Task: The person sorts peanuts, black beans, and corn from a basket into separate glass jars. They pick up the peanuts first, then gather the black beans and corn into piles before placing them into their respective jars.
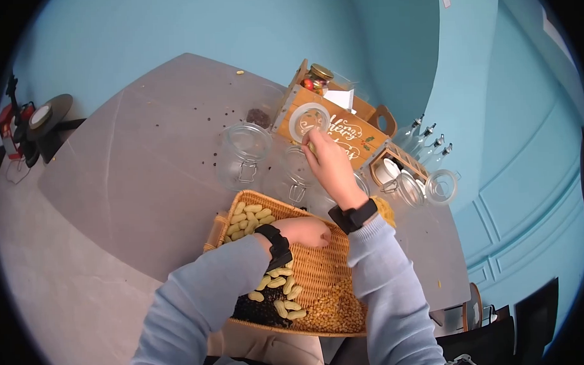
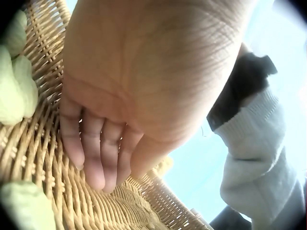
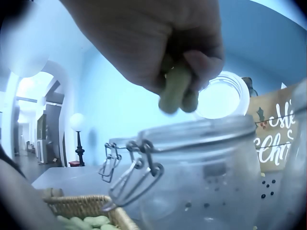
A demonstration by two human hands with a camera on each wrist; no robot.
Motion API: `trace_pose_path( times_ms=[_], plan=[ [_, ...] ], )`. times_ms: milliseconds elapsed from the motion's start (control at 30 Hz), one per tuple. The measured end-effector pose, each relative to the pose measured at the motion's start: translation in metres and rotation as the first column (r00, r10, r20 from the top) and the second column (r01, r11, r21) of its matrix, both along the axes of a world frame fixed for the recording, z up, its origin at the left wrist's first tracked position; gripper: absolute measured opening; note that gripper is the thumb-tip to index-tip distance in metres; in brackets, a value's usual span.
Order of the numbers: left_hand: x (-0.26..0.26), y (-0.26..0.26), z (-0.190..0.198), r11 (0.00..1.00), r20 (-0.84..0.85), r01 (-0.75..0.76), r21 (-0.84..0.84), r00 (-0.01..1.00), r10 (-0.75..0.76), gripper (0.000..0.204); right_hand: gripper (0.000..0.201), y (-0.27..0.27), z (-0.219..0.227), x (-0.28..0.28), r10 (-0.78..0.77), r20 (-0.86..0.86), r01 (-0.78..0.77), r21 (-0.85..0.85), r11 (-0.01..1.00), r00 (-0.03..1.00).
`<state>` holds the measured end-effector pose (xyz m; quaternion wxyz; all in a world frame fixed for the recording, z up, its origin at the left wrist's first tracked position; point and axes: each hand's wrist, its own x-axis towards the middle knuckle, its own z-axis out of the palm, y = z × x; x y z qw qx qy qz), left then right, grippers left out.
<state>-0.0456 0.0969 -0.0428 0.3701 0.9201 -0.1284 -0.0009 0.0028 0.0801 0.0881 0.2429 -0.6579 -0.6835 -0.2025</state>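
Observation:
My right hand [image 1: 333, 165] grips a few peanuts [image 3: 175, 88] just above the mouth of a clear clip-top jar [image 3: 201, 177], whose round lid [image 1: 309, 122] is tipped back. The peanuts poke out below the fingers. My left hand [image 1: 310, 233] is down in a wicker basket [image 1: 314, 265], relaxed fingers [image 2: 93, 167] against the weave and nothing in them. Peanuts [image 1: 248, 216] are heaped in the basket's far left corner, and others lie over black beans [image 1: 258, 310] at the near left. Yellow corn kernels [image 1: 335, 310] fill the near right.
Another open jar [image 1: 245, 158] stands to the left, with dark beans [image 1: 214, 155] scattered around it. Behind is a wooden crate [image 1: 342, 132] with white lettering, holding a candy jar [image 1: 317, 80]. Glass bottles [image 1: 425, 139] and a small wooden rack [image 1: 397, 166] stand at the right.

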Motion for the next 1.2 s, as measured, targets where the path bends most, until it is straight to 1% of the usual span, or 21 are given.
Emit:
trace_pose_path(
  times_ms=[33, 100, 133, 200, 267, 333, 367, 400, 433, 467, 500, 533, 567, 600, 667, 733, 800, 867, 967, 1067, 1200],
  plan=[
    [0.000, -0.001, 0.001, 1.000, 0.014, 0.007, 0.028, 1.000, -0.007, 0.027, 0.013, 0.003, -0.005, 0.004, 0.007, -0.002, -0.007, -0.004, 1.000, 1.000],
    [0.001, -0.001, 0.001, 1.000, 0.002, 0.007, 0.013, 1.000, -0.007, 0.027, 0.014, 0.003, -0.011, 0.004, -0.066, -0.005, 0.064, -0.159, 0.985, 0.998],
    [0.002, -0.001, 0.000, 1.000, -0.009, 0.016, 0.004, 1.000, -0.016, 0.027, 0.014, 0.001, -0.013, 0.004, -0.062, -0.009, 0.060, -0.166, 0.984, 0.998],
    [0.003, 0.001, -0.003, 0.999, 0.004, 0.026, -0.019, 1.000, -0.026, 0.027, 0.014, -0.009, -0.007, -0.006, 0.023, 0.085, -0.022, -0.009, 1.000, 0.996],
    [0.005, 0.003, -0.007, 0.998, 0.015, 0.043, -0.038, 0.999, -0.042, 0.027, 0.014, -0.033, 0.002, -0.027, 0.008, 0.072, -0.010, 0.027, 1.000, 0.997],
    [0.013, 0.009, -0.018, 0.999, 0.005, 0.015, -0.029, 1.000, -0.015, 0.026, 0.012, -0.065, 0.009, -0.046, -0.075, -0.003, 0.074, -0.153, 0.985, 0.997],
    [0.037, 0.015, -0.056, 0.986, 0.201, 0.095, -0.140, 0.977, -0.066, 0.024, 0.013, -0.081, 0.005, -0.052, -0.065, -0.033, 0.055, -0.253, 0.966, 0.997],
    [0.020, 0.016, -0.044, 0.985, 0.198, 0.098, -0.141, 0.978, -0.069, 0.024, 0.014, -0.095, 0.000, -0.057, -0.057, -0.064, 0.031, -0.350, 0.936, 0.996],
    [0.001, 0.020, -0.033, 0.886, 0.043, 0.031, -0.462, 0.999, -0.013, 0.022, 0.019, -0.108, -0.005, -0.062, -0.003, -0.123, -0.057, -0.478, 0.877, 0.992],
    [-0.018, 0.021, -0.012, 0.690, -0.126, -0.085, -0.719, 0.992, -0.009, 0.021, 0.025, -0.121, -0.011, -0.067, 0.042, -0.191, -0.149, -0.590, 0.794, 0.981],
    [-0.015, 0.012, 0.012, 0.985, -0.129, -0.084, -0.150, 0.989, 0.065, 0.021, 0.025, -0.132, -0.021, -0.072, 0.039, -0.198, -0.151, -0.590, 0.793, 0.980],
    [-0.013, 0.011, 0.013, 0.985, -0.137, -0.082, -0.149, 0.989, 0.062, 0.021, 0.034, -0.143, -0.033, -0.077, 0.061, -0.218, -0.190, -0.641, 0.743, 0.974],
    [-0.012, 0.010, 0.014, 0.994, -0.145, -0.059, -0.092, 0.988, 0.045, 0.022, 0.044, -0.148, -0.041, -0.081, 0.082, -0.240, -0.229, -0.686, 0.690, 0.967],
    [-0.011, 0.009, 0.014, 0.999, -0.154, -0.033, -0.034, 0.988, 0.027, 0.023, 0.044, -0.149, -0.047, -0.081, 0.078, -0.246, -0.230, -0.683, 0.693, 0.966],
    [-0.010, 0.010, 0.014, 1.000, -0.141, -0.019, -0.023, 0.990, 0.016, 0.022, 0.058, -0.150, -0.057, -0.079, 0.110, -0.168, -0.194, -0.653, 0.732, 0.980],
    [-0.010, 0.009, 0.011, 1.000, -0.127, -0.007, -0.013, 0.992, 0.005, 0.022, 0.056, -0.147, -0.066, -0.075, 0.131, -0.162, -0.204, -0.619, 0.759, 0.978],
    [-0.009, 0.009, 0.008, 0.991, -0.100, -0.054, -0.123, 0.994, 0.042, 0.019, 0.055, -0.141, -0.076, -0.071, 0.157, -0.154, -0.218, -0.583, 0.783, 0.976],
    [-0.008, 0.010, 0.007, 0.996, -0.110, -0.030, -0.086, 0.994, 0.020, 0.020, 0.050, -0.135, -0.088, -0.065, 0.204, 0.008, -0.171, -0.514, 0.841, 0.979],
    [-0.008, 0.012, 0.009, 0.999, -0.120, -0.005, -0.053, 0.993, -0.001, 0.021, 0.046, -0.129, -0.103, -0.058, 0.250, 0.043, -0.202, -0.468, 0.860, 0.967],
    [-0.009, 0.013, 0.013, 0.998, -0.131, -0.005, -0.061, 0.991, -0.003, 0.022, 0.045, -0.129, -0.119, -0.058, 0.217, 0.116, -0.148, -0.432, 0.890, 0.969],
    [-0.011, 0.013, 0.011, 0.996, -0.106, -0.001, -0.092, 0.994, -0.008, 0.021, 0.038, -0.129, -0.123, -0.063, 0.146, 0.061, -0.100, -0.474, 0.875, 0.987]
  ],
)
